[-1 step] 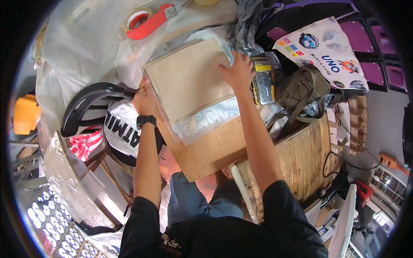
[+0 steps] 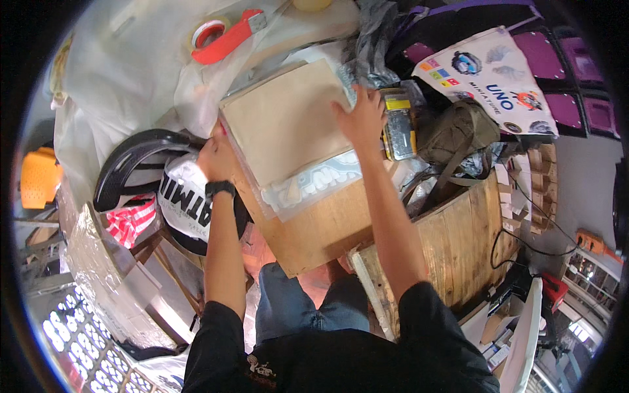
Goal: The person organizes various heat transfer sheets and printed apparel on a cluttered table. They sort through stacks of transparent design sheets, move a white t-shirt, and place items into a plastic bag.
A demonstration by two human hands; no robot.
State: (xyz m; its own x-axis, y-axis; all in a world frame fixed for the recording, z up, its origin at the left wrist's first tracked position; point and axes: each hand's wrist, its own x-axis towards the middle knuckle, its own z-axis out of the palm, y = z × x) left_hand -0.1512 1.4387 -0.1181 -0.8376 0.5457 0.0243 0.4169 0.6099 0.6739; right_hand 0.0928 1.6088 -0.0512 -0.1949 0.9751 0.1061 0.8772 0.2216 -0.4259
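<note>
A tan sheet (image 2: 285, 121) lies on clear plastic with white-and-grey printing (image 2: 314, 187), over a light wooden board (image 2: 314, 239). At the left edge of this stack is my left hand (image 2: 217, 157), slightly blurred, its fingers curled in and partly hidden. It wears a black wristwatch (image 2: 219, 188). My right hand (image 2: 363, 121) is at the stack's right edge, thumb over the tan sheet and fingers spread. Just right of it stands a black-and-yellow case (image 2: 400, 124).
A red tape dispenser (image 2: 229, 40) lies at the back left on plastic sheeting. Left of my left hand are a curved black plastic part (image 2: 131, 157) and a white printed bag (image 2: 185, 196). An olive bag (image 2: 458, 131) and a wooden crate (image 2: 452, 242) stand at right.
My left hand has shifted slightly down and left, away from the stack's edge. My right hand has moved a touch lower; the sheets have barely moved.
</note>
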